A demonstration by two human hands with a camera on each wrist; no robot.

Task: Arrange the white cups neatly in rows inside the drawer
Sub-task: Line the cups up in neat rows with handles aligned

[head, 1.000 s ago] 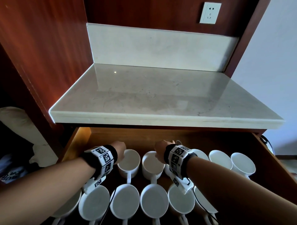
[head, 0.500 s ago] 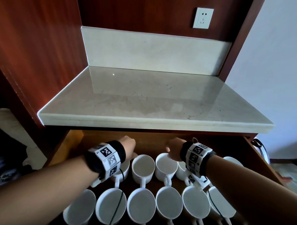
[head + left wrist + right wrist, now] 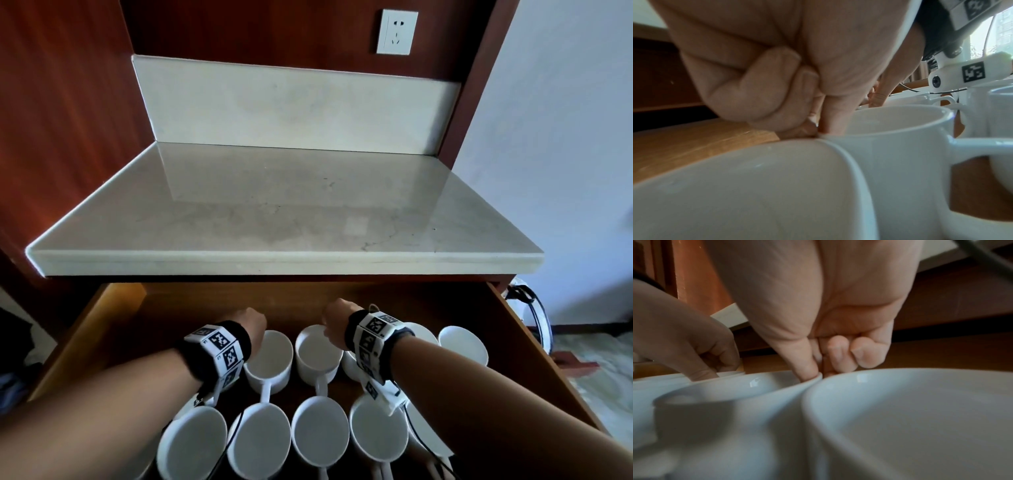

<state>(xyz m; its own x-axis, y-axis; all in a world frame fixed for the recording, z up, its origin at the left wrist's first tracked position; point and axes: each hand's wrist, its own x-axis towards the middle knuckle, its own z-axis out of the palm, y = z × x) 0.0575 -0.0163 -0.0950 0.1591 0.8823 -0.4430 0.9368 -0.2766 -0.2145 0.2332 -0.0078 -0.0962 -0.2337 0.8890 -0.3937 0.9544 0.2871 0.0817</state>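
Several white cups stand in two rows inside the open wooden drawer (image 3: 102,325). My left hand (image 3: 251,322) pinches the far rim of a back-row cup (image 3: 270,359), thumb inside and fingers curled outside; the left wrist view shows this cup (image 3: 890,146) and the pinch (image 3: 818,129). My right hand (image 3: 334,318) pinches the far rim of the neighbouring back-row cup (image 3: 317,353) the same way, seen in the right wrist view on that cup (image 3: 725,402) with the hand (image 3: 816,369) at its rim. Both cups stand upright with handles towards me.
A front row of white cups (image 3: 320,435) sits close behind my wrists. More cups (image 3: 462,346) stand at the back right. The marble counter (image 3: 284,219) overhangs the drawer's back. The drawer's right wall (image 3: 534,349) is near.
Both hands have pushed their cups further towards the drawer's back. The head camera has shifted, so the cups now sit more to the centre of the view.
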